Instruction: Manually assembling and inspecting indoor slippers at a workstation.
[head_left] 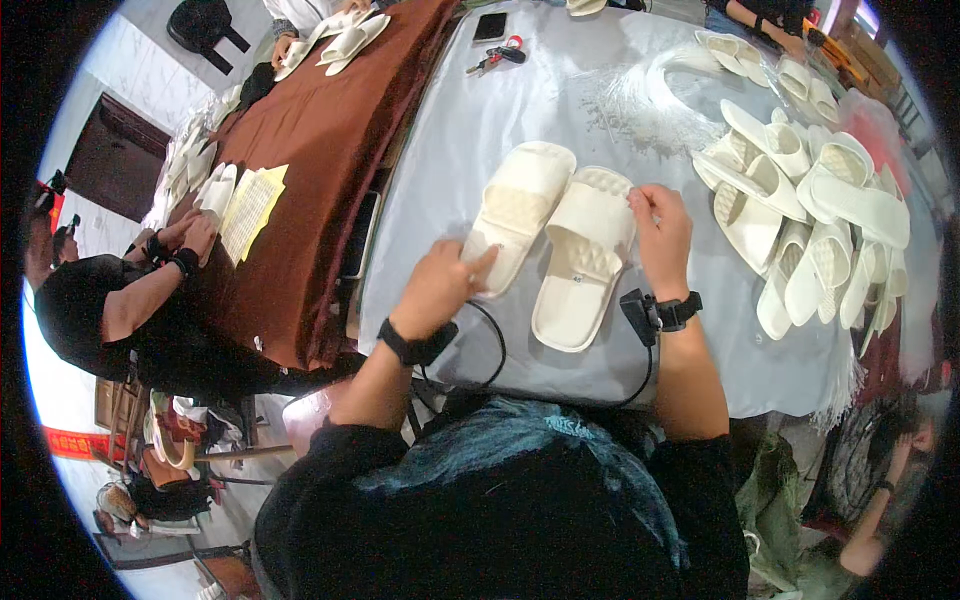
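Two cream slippers lie side by side on the grey-covered table in front of me, their soles down and their broad straps facing up. My left hand [437, 286] is at the left slipper [516, 195], a finger over its insole near the heel and the others at its outer edge. With its fingers closed, my right hand [663, 232] pinches the outer rim of the right slipper [578, 285] near the toe end. Black bands with small devices and cables sit on both my wrists.
A heap of cream slippers [800, 200] covers the table's right side. Keys [497, 57] and a dark phone [490, 27] lie at the far edge. Left stands a brown-covered table [310, 150] with slippers and yellow paper [255, 210]; people work there and at the far right.
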